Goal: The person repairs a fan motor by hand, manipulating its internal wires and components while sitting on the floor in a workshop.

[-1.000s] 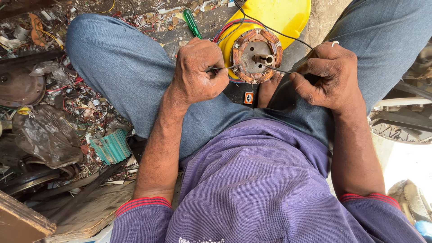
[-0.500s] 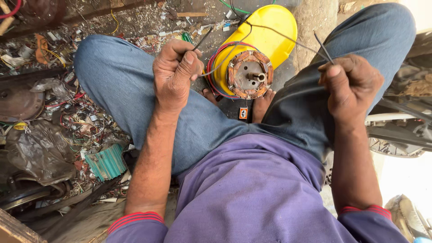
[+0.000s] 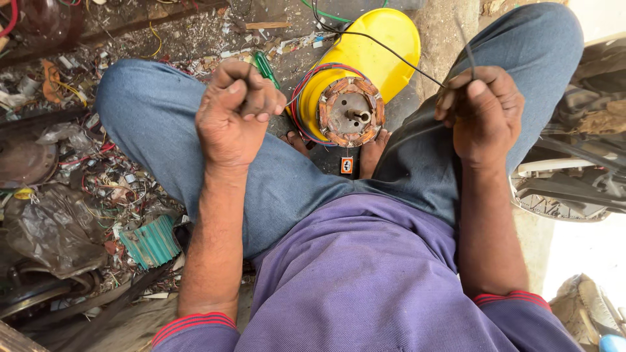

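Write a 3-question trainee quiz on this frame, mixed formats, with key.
1. True or false: the left hand rests flat on the yellow motor housing.
2. Multiple choice: the right hand pinches
A. a thin dark wire
B. a hammer
C. a paint brush
3. Fill in: the copper-wound stator sits on the ground between the person's ____.

Key
1. False: it is raised and closed in a fist, apart from the housing; a thin wire seems to run from it to the motor.
2. A
3. Feet; the toes touch its near edge, knees in jeans on both sides.
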